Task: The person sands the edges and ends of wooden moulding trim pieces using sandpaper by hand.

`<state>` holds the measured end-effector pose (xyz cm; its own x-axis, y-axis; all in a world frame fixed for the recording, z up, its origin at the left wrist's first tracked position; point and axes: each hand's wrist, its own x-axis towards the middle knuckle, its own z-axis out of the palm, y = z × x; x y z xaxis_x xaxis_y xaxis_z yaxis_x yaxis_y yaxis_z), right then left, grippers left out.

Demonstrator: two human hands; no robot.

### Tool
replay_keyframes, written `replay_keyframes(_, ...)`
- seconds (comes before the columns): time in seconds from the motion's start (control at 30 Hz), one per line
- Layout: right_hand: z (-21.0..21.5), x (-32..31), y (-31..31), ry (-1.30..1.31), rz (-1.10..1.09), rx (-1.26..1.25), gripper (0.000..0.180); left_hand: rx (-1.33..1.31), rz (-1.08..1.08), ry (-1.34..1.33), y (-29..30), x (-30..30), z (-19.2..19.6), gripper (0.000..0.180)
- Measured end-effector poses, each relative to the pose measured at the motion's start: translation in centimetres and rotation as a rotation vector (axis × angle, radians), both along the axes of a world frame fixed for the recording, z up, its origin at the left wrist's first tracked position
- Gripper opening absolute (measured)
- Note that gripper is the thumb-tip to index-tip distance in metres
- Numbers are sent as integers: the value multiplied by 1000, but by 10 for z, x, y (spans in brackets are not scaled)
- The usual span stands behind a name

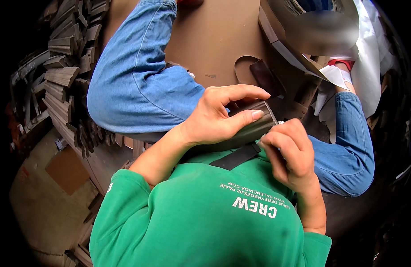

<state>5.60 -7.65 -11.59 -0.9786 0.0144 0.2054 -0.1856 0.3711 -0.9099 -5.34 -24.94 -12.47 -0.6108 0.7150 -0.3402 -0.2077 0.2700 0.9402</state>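
Observation:
My left hand (218,116) grips a long, dark brown flat strip (247,129) that lies across my lap, with thumb and fingers wrapped over its top edge. My right hand (289,153) is closed at the strip's right end, pinching a small pale item that is mostly hidden by the fingers. A second dark strip (236,156) pokes out below, against my green shirt. My knees in blue jeans (134,84) frame the hands on both sides.
A brown cardboard sheet (214,35) with a cut-out notch lies on the floor ahead. Stacks of cut wooden or cardboard pieces (67,66) pile up at the left. White paper (366,58) and a large cardboard roll (312,22) sit at the upper right.

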Motion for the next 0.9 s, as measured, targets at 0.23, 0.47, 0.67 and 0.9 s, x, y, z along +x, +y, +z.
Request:
replay_keyframes(0.23, 7, 32, 16, -624, -203, -611, 10, -30, 31, -82, -6, -1, 8, 37)
replay_keyframes(0.47, -27, 26, 35, -635, -371, -463, 10, -58, 48, 131, -7, 3, 29, 38)
replay_keyframes(0.67, -38, 24, 31, -565, -355, -640, 11, -267, -73, 334, -5, 6, 36, 25)
replay_keyframes(0.9, -54, 38, 35, -560, -313, -645, 13, -122, -45, 216, -2, 2, 38, 23)
